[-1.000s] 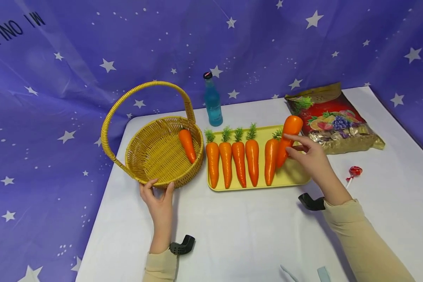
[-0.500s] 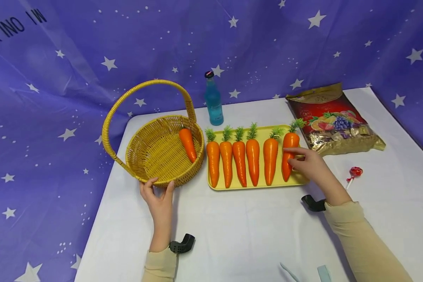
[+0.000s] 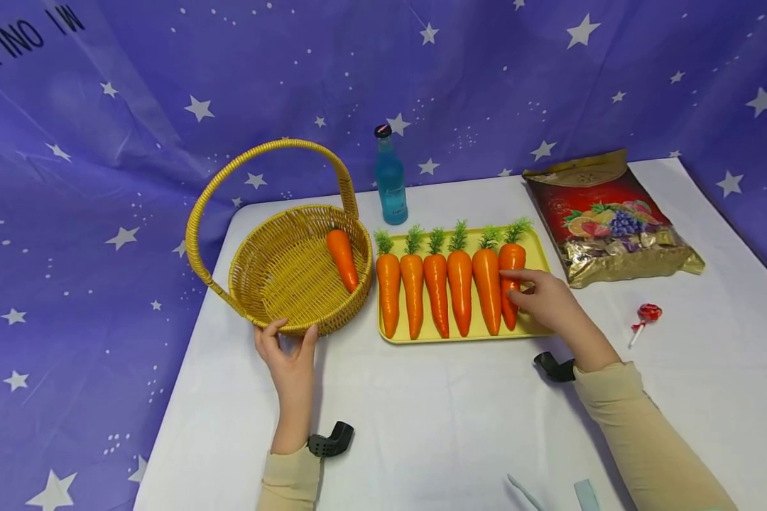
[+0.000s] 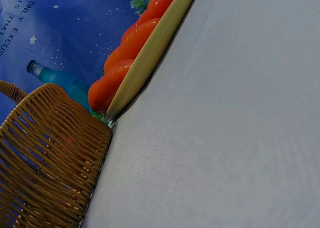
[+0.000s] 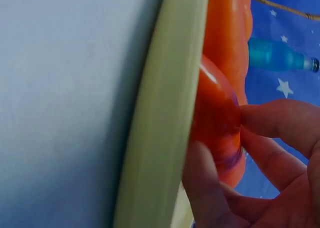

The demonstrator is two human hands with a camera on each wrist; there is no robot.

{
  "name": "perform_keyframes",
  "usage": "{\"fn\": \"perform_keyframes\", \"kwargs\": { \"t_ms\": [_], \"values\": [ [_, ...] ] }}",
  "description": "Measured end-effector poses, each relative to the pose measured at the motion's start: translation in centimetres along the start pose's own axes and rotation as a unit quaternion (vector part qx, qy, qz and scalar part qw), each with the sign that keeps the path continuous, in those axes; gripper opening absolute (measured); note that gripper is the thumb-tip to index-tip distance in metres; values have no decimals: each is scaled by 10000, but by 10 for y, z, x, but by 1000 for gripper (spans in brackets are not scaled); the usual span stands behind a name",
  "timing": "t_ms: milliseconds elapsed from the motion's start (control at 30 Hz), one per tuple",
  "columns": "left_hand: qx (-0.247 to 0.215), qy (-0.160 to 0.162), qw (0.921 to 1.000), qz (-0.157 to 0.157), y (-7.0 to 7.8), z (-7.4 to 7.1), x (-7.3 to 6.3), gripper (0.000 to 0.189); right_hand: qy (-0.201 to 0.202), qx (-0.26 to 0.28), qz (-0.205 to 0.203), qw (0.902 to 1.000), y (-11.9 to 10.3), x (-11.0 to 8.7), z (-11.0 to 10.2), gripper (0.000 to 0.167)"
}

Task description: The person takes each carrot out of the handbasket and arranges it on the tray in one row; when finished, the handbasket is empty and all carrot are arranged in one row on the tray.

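In the head view my left hand [image 3: 287, 362] holds the near rim of a yellow wicker basket [image 3: 297, 326], fingertips and thumb spread along it. One orange carrot [image 3: 341, 259] lies inside the basket at its right. My right hand [image 3: 546, 298] pinches the rightmost carrot [image 3: 512, 259] on a yellow tray [image 3: 537, 255]; that carrot lies close beside its left neighbour [image 3: 487, 291]. Several carrots with green tops line up on the tray. In the right wrist view, thumb and fingers sit on either side of the carrot [image 5: 217, 118]. The left wrist view does not show the left hand.
A blue bottle [image 3: 391, 186] stands behind the tray and basket. A red and gold candy bag [image 3: 613, 220] lies at the back right, with a red lollipop [image 3: 648, 313] in front of it. Pale blue pieces [image 3: 586, 495] lie at the near edge.
The rightmost carrot, first held tilted above the tray, has come down onto it and slid left against the row with my right hand. My left hand stays at the basket rim.
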State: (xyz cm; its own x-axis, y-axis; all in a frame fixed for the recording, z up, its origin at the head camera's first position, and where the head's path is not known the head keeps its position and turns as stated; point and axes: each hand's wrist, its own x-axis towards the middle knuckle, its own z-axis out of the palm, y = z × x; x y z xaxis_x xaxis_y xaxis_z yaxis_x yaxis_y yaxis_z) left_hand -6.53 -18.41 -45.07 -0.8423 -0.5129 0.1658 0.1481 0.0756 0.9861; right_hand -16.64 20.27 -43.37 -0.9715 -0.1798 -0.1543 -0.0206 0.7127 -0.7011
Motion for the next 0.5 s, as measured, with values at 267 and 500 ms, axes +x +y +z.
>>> {"fn": "perform_keyframes", "kwargs": {
  "t_ms": [267,500],
  "values": [
    [8,13,10000,34,3,0,-2,52,122,-461,-35,9989,-5,0,5,46],
    [-148,-12,9999,68,3,0,-1,52,8,-537,-23,9986,-3,-1,5,48]
  ]
}}
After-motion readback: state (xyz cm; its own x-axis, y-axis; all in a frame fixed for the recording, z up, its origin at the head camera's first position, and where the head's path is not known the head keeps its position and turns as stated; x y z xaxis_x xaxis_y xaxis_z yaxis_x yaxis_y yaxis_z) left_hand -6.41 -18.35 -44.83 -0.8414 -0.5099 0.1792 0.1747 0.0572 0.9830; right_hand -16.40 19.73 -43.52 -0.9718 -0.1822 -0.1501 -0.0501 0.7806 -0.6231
